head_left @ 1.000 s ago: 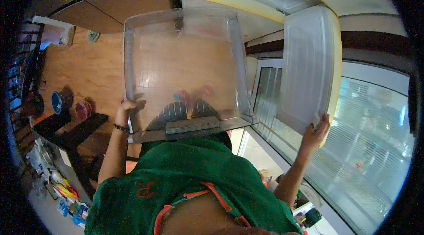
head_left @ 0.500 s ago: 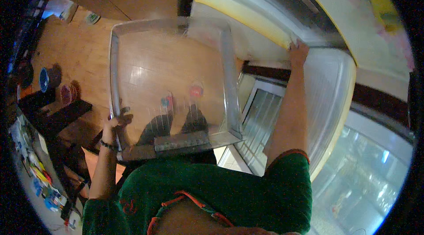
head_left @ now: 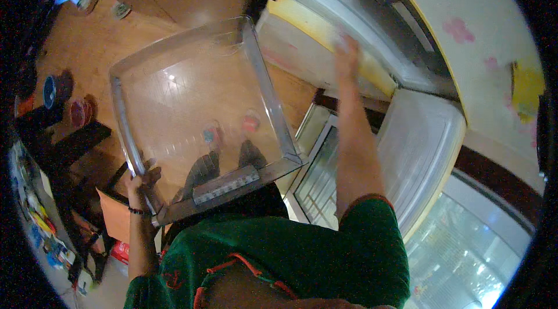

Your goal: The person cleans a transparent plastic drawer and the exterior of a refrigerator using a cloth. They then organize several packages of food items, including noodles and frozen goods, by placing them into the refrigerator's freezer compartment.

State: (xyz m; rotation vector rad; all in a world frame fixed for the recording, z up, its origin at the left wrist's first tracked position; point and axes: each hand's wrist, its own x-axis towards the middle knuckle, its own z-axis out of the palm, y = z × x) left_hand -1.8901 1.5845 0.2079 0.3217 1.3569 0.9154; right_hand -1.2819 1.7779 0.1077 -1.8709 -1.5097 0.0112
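Right hand point(head_left: 347, 56) shifts leftward, away from the white door point(head_left: 415, 146), now at the yellowed edge point(head_left: 305, 15); clear tray point(head_left: 267, 94) swings anticlockwise. Left hand point(head_left: 142, 178) alone grasps tray's left side, before the torso, above the floor point(head_left: 87, 36). Right grip: blurred, cannot tell. Risk: lopsided hold could let tray twist, slip, drop.

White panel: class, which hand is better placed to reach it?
Probably the right hand: it's nearer the white panel and seems free, though blurred; the left hand holds the clear tray.
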